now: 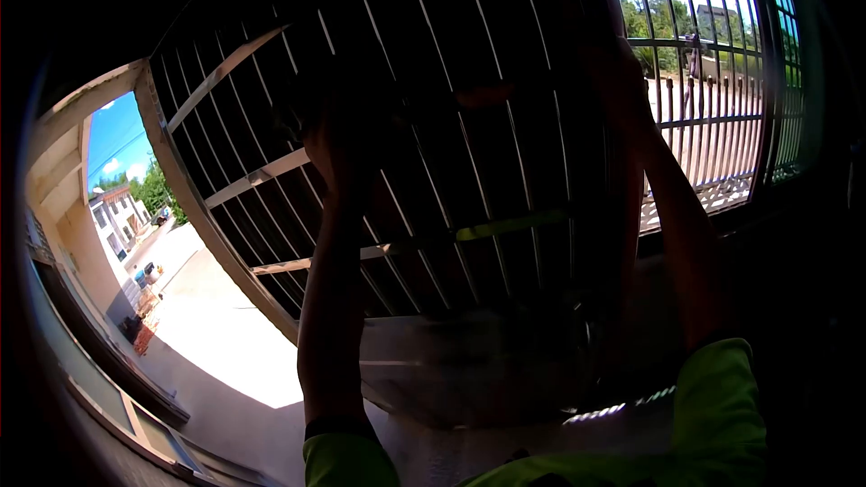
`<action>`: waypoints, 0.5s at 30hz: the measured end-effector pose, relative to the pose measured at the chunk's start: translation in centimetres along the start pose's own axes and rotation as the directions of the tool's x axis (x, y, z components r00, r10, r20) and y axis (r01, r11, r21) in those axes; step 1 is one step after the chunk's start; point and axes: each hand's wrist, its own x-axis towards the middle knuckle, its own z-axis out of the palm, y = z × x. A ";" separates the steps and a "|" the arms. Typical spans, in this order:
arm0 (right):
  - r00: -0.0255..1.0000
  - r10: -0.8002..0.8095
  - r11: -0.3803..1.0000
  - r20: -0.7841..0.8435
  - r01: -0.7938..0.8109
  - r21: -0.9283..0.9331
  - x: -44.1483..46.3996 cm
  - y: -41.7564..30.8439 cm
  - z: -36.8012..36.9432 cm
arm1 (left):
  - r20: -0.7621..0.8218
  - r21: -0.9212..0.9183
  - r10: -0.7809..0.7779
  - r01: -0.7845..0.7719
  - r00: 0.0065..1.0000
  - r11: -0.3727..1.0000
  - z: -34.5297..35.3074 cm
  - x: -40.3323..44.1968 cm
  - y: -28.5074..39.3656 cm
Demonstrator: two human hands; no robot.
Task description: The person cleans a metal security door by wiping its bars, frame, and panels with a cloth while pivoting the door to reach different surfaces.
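A large dark slatted panel (433, 171) with thin bright lines between its slats fills the middle of the head view. My left hand (329, 149) is raised in front of its left half, in deep shadow. Something dark lies around its fingertips, and I cannot make out whether the hand grips it. My right hand (621, 81) is up by the panel's right edge, its fingers lost in the darkness. Both arms reach upward from green sleeves. Pale crosswise bars (262, 176) show between the slats on the left.
On the right is a barred window (704, 117), with a paved yard and trees outside. To the left, an open doorway (149, 81) leads to sunlit ground and a white building (117, 221). A framed glass panel (135, 424) sits at the lower left.
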 end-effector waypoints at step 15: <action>0.998 -0.061 0.993 -0.020 0.059 -0.104 0.9 1.4 1.5 | 0.481 -0.338 -0.006 0.192 0.877 0.921 5.2 -13.1 20.7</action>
